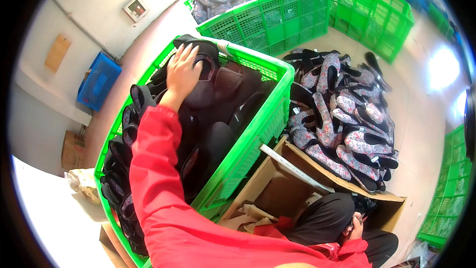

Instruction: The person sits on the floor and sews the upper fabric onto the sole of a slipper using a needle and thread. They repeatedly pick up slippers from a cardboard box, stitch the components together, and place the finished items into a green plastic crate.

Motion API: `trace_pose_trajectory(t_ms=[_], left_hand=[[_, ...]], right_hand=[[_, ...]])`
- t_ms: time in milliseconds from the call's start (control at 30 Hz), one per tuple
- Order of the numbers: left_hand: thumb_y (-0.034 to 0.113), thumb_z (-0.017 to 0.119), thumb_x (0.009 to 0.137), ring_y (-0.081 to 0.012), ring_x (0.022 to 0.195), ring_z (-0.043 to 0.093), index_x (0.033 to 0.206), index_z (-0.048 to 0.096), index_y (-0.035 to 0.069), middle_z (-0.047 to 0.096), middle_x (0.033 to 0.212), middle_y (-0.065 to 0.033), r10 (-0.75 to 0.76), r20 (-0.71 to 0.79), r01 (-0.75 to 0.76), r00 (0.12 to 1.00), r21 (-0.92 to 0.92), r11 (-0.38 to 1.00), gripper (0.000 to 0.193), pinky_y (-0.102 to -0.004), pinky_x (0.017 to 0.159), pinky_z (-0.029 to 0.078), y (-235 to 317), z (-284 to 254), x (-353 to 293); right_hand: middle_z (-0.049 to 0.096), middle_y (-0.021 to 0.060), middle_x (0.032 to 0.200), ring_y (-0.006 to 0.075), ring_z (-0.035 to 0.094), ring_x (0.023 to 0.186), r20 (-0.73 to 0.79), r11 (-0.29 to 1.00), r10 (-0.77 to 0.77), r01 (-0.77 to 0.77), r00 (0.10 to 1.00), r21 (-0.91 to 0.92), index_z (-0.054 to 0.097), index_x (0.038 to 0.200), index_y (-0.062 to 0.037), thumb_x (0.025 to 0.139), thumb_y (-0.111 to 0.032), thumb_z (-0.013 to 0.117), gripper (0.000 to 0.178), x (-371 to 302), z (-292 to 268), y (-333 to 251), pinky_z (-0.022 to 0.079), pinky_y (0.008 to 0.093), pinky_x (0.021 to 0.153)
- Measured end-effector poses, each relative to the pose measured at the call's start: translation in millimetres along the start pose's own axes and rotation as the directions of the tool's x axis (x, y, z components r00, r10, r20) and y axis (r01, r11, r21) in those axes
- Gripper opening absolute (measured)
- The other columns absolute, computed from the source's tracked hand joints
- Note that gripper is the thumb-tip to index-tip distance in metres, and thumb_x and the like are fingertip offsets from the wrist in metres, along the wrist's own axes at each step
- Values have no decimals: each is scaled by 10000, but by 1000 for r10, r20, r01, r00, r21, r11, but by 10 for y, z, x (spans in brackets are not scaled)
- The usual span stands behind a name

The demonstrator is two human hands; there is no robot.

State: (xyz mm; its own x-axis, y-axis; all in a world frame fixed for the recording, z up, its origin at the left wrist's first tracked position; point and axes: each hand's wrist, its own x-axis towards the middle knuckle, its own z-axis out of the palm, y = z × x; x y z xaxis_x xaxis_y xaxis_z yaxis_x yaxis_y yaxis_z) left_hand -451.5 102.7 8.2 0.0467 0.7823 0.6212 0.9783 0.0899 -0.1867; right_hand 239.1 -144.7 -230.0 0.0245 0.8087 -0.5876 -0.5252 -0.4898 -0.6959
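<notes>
left hand (183, 74) spread over dark footwear (202, 94); right hand (355, 229) pinching a dark thing (364, 217), kind unclear

No wording, brand or number can be read with certainty. Label-like marks noted are as follows. Small white tags show on the patterned shoes (364, 140) heaped at right: one tag (296, 110) on the heap's left side, another tag (374, 159) toward its near right; the print on both is too small to read. A small pale mark (240, 108), possibly a label, shows on the dark footwear (214, 141) in the green crate (258, 136); illegible. The white strip (295, 167) along the cardboard carton (396, 209) carries fine dark marks, undecipherable. The white-framed panel (135, 9) on the far left wall shows indistinct dark markings.
</notes>
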Motion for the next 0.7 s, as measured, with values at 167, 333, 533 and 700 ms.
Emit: trace_pose_trajectory(t_ms=[167, 333, 533, 700], left_hand=[[336, 556, 887, -231, 1491, 237, 1486, 415, 196, 368, 1572, -34, -85, 350, -1, 933, 238, 971, 631, -468, 1178, 235, 216, 930, 575], [226, 525, 846, -204, 1472, 281, 1410, 492, 138, 368, 1567, 4, -238, 495, 110, 836, 273, 956, 571, -430, 1133, 330, -157, 1858, 206], [196, 611, 786, -239, 1448, 308, 1184, 650, 91, 509, 1409, -37, -125, 530, 33, 839, 179, 983, 413, -405, 1025, 484, 175, 2470, 213], [119, 578, 819, -342, 1185, 587, 1314, 580, 145, 591, 1333, -131, -65, 392, 94, 918, -55, 994, 496, -445, 963, 497, -1172, 2165, 70]], right_hand=[[622, 18, 679, 101, 506, 378, -49, 999, 6, -5, 999, 38, 569, 948, -133, 899, -152, 640, 89, -18, -72, 16, 370, 239, 314], [598, 6, 708, 121, 514, 386, -117, 999, 35, -32, 993, 33, 584, 958, -134, 889, -148, 654, 100, -22, -159, 9, 389, 264, 330], [543, -2, 690, 131, 497, 419, -219, 997, 44, -58, 975, -55, 599, 965, -142, 892, -232, 673, 137, -158, -147, -20, 403, 275, 368], [496, -25, 686, 110, 449, 428, -125, 994, 72, -82, 990, -79, 600, 947, -155, 922, -193, 626, 53, -20, 54, -150, 376, 247, 399]])
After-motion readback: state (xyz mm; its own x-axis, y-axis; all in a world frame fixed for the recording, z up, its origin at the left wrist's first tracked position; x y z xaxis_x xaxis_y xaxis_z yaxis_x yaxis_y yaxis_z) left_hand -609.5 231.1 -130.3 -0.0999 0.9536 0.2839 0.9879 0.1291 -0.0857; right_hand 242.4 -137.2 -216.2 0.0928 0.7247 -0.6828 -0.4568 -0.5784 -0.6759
